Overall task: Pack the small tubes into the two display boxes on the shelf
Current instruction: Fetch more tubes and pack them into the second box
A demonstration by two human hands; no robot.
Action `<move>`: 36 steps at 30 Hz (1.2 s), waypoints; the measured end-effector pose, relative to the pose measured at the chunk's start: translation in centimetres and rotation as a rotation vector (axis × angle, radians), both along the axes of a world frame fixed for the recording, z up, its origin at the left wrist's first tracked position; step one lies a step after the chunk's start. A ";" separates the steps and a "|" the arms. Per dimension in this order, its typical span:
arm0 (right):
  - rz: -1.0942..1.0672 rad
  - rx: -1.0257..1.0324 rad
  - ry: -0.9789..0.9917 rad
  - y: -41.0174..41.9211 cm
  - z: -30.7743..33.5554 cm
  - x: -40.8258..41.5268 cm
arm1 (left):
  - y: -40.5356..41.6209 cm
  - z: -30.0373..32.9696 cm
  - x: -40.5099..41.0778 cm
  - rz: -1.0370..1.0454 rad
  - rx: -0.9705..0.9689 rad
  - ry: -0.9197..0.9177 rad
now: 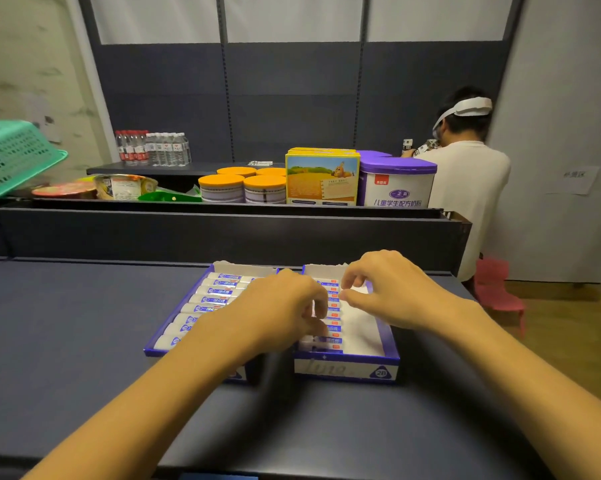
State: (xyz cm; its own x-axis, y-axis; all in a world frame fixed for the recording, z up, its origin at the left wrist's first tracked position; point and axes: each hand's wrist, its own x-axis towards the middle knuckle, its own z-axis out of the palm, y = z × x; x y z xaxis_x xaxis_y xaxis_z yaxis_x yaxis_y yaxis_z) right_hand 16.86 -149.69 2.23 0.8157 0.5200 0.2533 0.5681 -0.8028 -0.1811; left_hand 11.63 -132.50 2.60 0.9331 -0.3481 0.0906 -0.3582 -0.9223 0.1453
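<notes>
Two blue-and-white display boxes stand side by side on the dark shelf. The left box [152, 348] holds a full row of small white tubes [216, 291] with blue labels. The right box [347, 370] has a column of tubes [332, 329] along its left side, and its right half shows bare white lining. My left hand [281, 306] rests over the gap between the boxes, fingers curled on the tubes in the right box. My right hand [385, 289] hovers over the right box's far end, thumb and fingers pinched close; whether they hold a tube is hidden.
Behind a dark divider [223, 233] stands a second shelf with orange-lidded cans [243, 187], a yellow box [321, 178], a purple-lidded tin [398, 181], bowls and water bottles [153, 147]. A green basket [11, 157] hangs at far left. Another person [465, 174] stands at the right, by a pink stool [496, 289].
</notes>
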 end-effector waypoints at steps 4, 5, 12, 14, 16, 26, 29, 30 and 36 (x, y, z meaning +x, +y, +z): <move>0.076 -0.004 -0.105 2.6 0.9 -0.2 | 1.2 0.5 -1.6 0.087 -0.040 -0.151; 0.101 -0.017 -0.138 3.5 1.2 -0.3 | 2.0 0.6 -2.3 0.121 -0.039 -0.181; 0.297 0.004 -0.263 12.6 2.6 -4.2 | 10.8 0.8 -7.7 0.398 0.000 -0.299; 0.355 0.004 -0.284 16.2 2.9 -5.9 | 14.2 0.6 -9.7 0.452 0.013 -0.317; 0.408 0.007 -0.290 20.1 3.1 -7.9 | 17.9 0.2 -11.9 0.493 0.022 -0.333; 0.563 0.012 -0.345 43.6 3.0 -17.8 | 40.3 -0.7 -24.2 0.712 0.100 -0.330; 0.599 0.009 -0.338 49.9 2.6 -19.9 | 46.1 -1.0 -26.6 0.749 0.089 -0.316; 0.611 -0.003 -0.337 52.0 2.6 -20.4 | 48.1 -1.0 -27.3 0.763 0.079 -0.311; 0.668 -0.031 -0.335 63.5 1.9 -21.1 | 58.6 -2.0 -29.2 0.801 0.034 -0.313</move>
State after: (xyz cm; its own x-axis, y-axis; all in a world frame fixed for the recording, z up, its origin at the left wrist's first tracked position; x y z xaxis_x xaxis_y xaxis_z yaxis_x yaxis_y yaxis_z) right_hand -4.19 -86.22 4.17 0.2055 0.8885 0.4102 0.9573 -0.2697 0.1045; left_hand -17.52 -73.87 0.58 0.8324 0.3978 0.3858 0.3839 -0.9160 0.1163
